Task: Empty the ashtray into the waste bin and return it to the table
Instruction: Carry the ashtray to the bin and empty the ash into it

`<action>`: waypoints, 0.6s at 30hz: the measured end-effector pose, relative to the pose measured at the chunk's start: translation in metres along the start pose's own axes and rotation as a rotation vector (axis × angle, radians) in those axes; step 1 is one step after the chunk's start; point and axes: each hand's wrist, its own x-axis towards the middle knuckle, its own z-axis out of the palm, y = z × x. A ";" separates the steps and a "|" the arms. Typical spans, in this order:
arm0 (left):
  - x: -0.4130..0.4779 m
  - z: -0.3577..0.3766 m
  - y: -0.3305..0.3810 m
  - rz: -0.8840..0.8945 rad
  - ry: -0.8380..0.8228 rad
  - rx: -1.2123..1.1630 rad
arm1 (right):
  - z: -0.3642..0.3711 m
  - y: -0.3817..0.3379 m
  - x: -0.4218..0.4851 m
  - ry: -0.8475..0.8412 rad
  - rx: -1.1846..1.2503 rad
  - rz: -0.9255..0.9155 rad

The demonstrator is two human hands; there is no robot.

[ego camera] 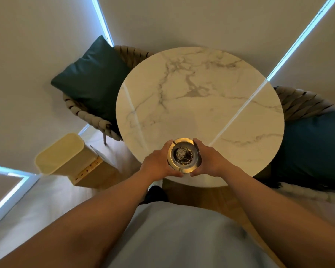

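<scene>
A round metal ashtray (184, 155) with dark ash in its bowl is at the near edge of the round white marble table (199, 97). My left hand (159, 162) grips its left rim and my right hand (211, 159) grips its right rim. Whether the ashtray rests on the table or is lifted just off it cannot be told. The cream waste bin (66, 153) stands on the floor to the left of the table, its opening facing up and left.
A woven chair with a dark green cushion (93, 82) stands behind the bin at the left. A second woven chair (302, 103) with a blue cushion (315, 147) is at the right. A light wooden box (97, 175) sits against the bin.
</scene>
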 end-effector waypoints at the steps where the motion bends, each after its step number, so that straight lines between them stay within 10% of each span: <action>1: -0.008 0.002 -0.002 -0.015 0.006 -0.013 | 0.003 -0.002 -0.002 -0.015 -0.002 -0.016; 18: -0.104 -0.035 -0.092 -0.194 0.337 -0.179 | 0.048 -0.126 0.042 -0.243 -0.129 -0.343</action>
